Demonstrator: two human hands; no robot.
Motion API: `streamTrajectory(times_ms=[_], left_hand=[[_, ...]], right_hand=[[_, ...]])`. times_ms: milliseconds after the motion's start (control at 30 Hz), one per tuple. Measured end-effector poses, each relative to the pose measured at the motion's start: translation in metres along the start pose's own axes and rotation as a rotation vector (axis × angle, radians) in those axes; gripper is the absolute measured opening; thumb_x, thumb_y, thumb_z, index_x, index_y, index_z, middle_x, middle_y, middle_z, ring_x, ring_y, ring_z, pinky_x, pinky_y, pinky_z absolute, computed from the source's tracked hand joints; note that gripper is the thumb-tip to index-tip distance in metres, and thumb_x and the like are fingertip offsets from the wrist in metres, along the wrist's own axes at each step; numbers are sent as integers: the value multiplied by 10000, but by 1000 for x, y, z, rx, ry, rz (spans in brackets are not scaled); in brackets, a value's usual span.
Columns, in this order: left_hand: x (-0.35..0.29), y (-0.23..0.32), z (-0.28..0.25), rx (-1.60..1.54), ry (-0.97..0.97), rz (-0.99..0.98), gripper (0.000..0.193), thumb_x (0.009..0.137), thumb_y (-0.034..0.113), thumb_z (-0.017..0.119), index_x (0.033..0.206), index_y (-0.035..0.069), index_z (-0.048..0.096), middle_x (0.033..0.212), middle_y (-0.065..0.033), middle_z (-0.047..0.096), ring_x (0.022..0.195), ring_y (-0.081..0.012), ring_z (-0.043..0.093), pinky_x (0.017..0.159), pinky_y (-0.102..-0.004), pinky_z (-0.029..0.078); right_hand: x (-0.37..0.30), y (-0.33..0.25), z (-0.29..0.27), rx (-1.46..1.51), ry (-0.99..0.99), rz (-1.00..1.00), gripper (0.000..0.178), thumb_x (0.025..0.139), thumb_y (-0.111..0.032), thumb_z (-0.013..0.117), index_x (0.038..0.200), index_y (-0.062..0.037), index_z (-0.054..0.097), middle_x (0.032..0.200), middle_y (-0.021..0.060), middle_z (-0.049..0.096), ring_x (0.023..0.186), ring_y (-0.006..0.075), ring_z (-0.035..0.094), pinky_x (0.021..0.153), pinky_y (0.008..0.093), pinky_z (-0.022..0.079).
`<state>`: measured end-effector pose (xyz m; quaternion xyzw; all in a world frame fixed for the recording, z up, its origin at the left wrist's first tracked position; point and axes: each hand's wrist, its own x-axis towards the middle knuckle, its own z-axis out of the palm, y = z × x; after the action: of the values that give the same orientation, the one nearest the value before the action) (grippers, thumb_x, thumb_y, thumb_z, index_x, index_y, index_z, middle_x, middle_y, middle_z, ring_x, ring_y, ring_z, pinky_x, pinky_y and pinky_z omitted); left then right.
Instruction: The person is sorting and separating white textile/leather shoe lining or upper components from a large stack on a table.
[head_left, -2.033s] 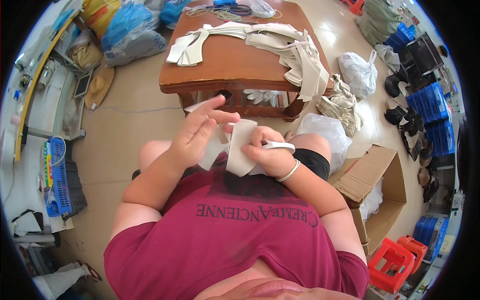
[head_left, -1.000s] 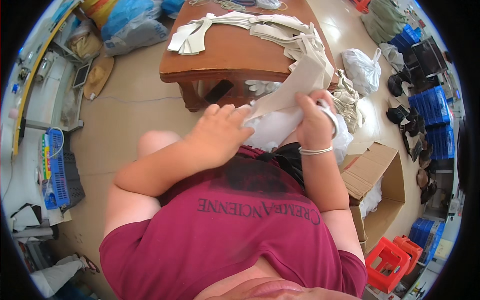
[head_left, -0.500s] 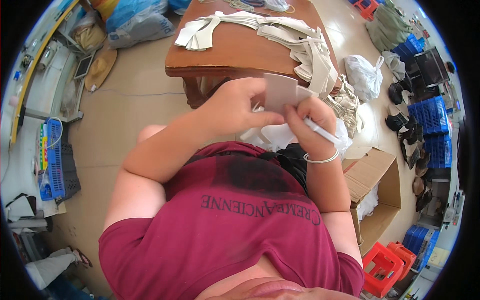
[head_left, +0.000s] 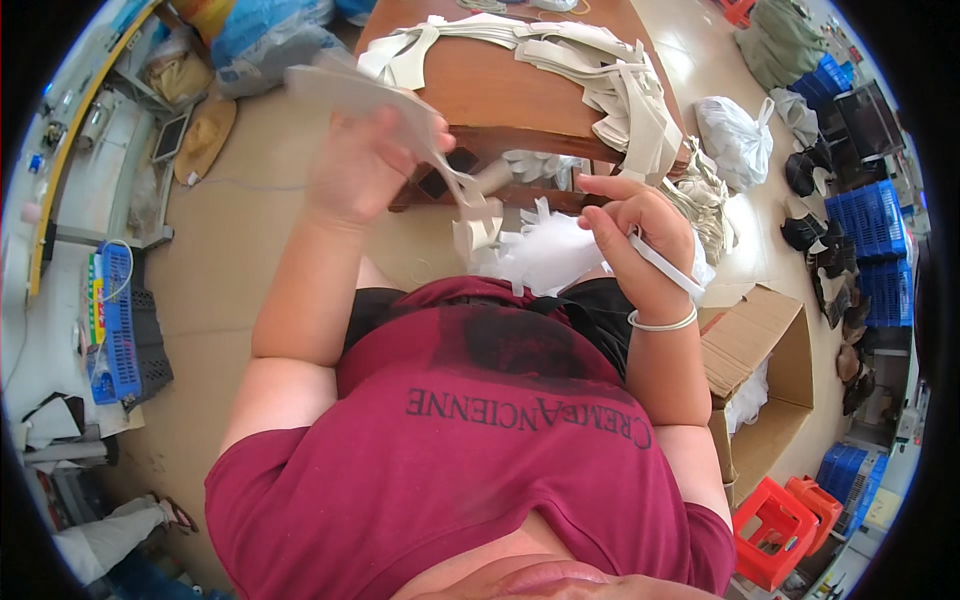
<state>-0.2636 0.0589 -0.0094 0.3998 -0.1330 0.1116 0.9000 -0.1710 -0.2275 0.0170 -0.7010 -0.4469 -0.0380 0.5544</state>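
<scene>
My left hand (head_left: 372,165) is raised near the table's left front corner, gripping a pale grey-white flat cut piece (head_left: 362,92) that motion smears. A narrow tail of it hangs toward my lap. My right hand (head_left: 645,235) is apart from it, thumb and forefinger spread, while the other fingers curl round a slim white stick-like thing (head_left: 667,266) whose kind I cannot make out. Overlapping white curved pieces (head_left: 570,58) lie in a bent row on the brown wooden table (head_left: 490,100). White scraps (head_left: 550,250) are heaped at my lap.
Beige pieces (head_left: 708,200) are bunched beside the table's right front. A tied white bag (head_left: 733,140) sits beyond. To my right are an open cardboard box (head_left: 765,350), red stools (head_left: 768,530) and blue crates (head_left: 865,222). A straw hat (head_left: 207,140) lies at left.
My hands have parted. The left has swung up and leftward with a flat piece; the right has stayed near its place, its thumb and forefinger opening, with the white stick-like thing still held.
</scene>
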Motion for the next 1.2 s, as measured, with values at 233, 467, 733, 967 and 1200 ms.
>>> streamTrajectory(times_ms=[233, 467, 733, 967, 1200], left_hand=[[-2, 44, 2, -147, 164, 245, 257, 987, 210, 497, 1177, 62, 586, 1223, -107, 541, 930, -257, 604, 830, -407, 517], [6, 36, 13, 318, 86, 280, 392, 1011, 372, 423, 1287, 101, 485, 1024, -185, 615, 636, -196, 552, 507, -260, 364], [-1, -23, 38, 977, 68, -16, 355, 1018, 262, 461, 1266, 19, 535, 1215, -135, 634, 990, -179, 658, 750, -284, 533], [-22, -49, 62, 869, -77, -105, 251, 936, 54, 597, 1180, 13, 643, 1145, -85, 671, 999, -124, 621, 863, -270, 499], [-28, -57, 69, 762, -51, -163, 250, 938, 83, 590, 1175, 46, 660, 1079, -69, 694, 959, -104, 635, 839, -247, 512]], right_hand=[[-6, 5, -15, -270, -98, -36, 266, 720, -101, 783, 734, -29, 527, 1002, 146, 692, 739, 259, 645, 636, 325, 514], [-3, -17, 3, -240, -431, -232, 186, 704, -16, 728, 851, -38, 617, 1057, 136, 665, 937, 319, 631, 787, 374, 514], [-5, -21, 26, -39, -475, -433, 258, 653, 82, 686, 871, -46, 632, 904, 79, 642, 819, 271, 620, 735, 370, 504], [-6, -7, 26, -91, -157, -324, 238, 663, 72, 673, 865, -40, 618, 856, 110, 615, 755, 288, 603, 686, 369, 510], [-12, -4, 27, -111, -84, -290, 226, 665, 58, 691, 858, -36, 621, 799, 106, 616, 719, 287, 606, 678, 372, 507]])
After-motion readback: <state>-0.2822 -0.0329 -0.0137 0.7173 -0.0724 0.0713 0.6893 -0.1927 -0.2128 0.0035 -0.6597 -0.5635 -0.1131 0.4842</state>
